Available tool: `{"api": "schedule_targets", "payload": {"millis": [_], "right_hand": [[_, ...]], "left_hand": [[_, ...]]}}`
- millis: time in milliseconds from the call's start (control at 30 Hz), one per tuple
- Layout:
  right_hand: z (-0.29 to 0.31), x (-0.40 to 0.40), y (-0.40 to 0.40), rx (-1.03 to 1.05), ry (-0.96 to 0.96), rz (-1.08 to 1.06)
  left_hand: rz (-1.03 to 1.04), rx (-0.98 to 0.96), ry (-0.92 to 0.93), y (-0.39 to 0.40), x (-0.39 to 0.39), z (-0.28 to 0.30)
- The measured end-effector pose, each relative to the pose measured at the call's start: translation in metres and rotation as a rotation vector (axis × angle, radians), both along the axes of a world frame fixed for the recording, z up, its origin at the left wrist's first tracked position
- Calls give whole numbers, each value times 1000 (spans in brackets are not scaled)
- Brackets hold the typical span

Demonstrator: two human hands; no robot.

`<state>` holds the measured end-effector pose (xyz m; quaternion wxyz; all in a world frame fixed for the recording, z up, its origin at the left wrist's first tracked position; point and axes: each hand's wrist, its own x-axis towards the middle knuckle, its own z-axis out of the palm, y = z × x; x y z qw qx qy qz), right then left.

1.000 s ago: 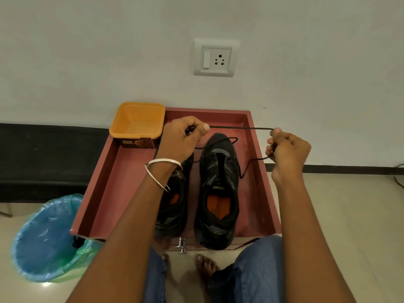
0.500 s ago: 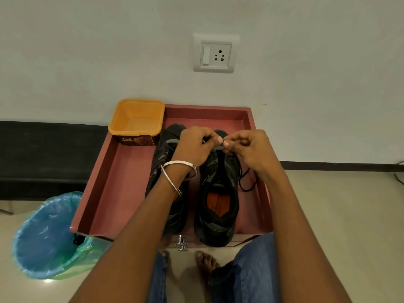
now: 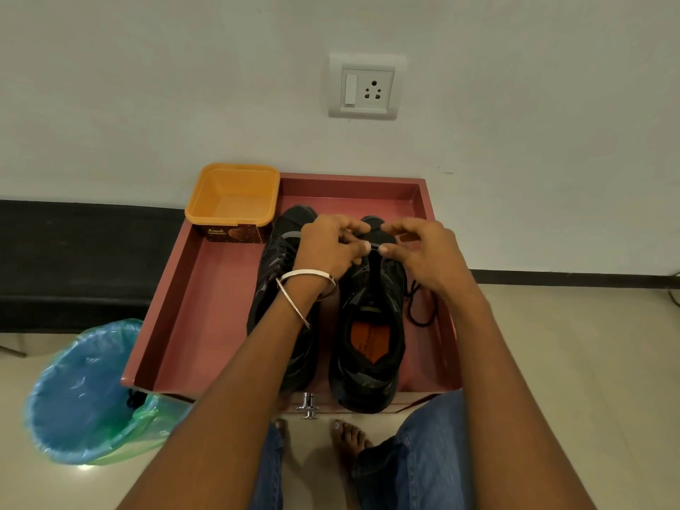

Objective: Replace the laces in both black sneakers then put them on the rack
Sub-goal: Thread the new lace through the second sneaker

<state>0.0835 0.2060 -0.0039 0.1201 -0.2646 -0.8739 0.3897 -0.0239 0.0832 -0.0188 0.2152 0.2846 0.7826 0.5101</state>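
Two black sneakers stand side by side, toes to the wall, in a pink wooden tray (image 3: 206, 288). The left sneaker (image 3: 274, 266) is partly hidden by my left forearm. The right sneaker (image 3: 369, 336) shows an orange insole. Both hands meet over the right sneaker's toe end. My left hand (image 3: 331, 248) and my right hand (image 3: 419, 255) each pinch a black lace (image 3: 421, 307) at its front eyelets, fingertips almost touching. The loose lace lies in loops on the tray to the right of that shoe.
An orange plastic tub (image 3: 233, 195) sits at the tray's back left corner. A blue bin with a green liner (image 3: 84, 392) stands on the floor at the left. A metal knob (image 3: 309, 406) sticks out of the tray's front. My bare feet and jeans are below.
A second ago my hands were apart, stretching the lace taut above the right sneaker. They have come together at its toe end, and the slack lace has dropped onto the tray.
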Motion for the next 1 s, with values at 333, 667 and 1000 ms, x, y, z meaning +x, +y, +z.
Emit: {"api": "schedule_targets", "payload": {"millis": [333,667,1000], "right_hand": [[-10,-1,-1,-47,44,110],[-28,-9,1,106,-151,-60],[-25,-24,-12,282,-289,-71]], "left_hand": [[60,28,-194,0,2,-3],[-2,-338,-9,0,14,-11],[126,-310,-129,1,13,-13]]}}
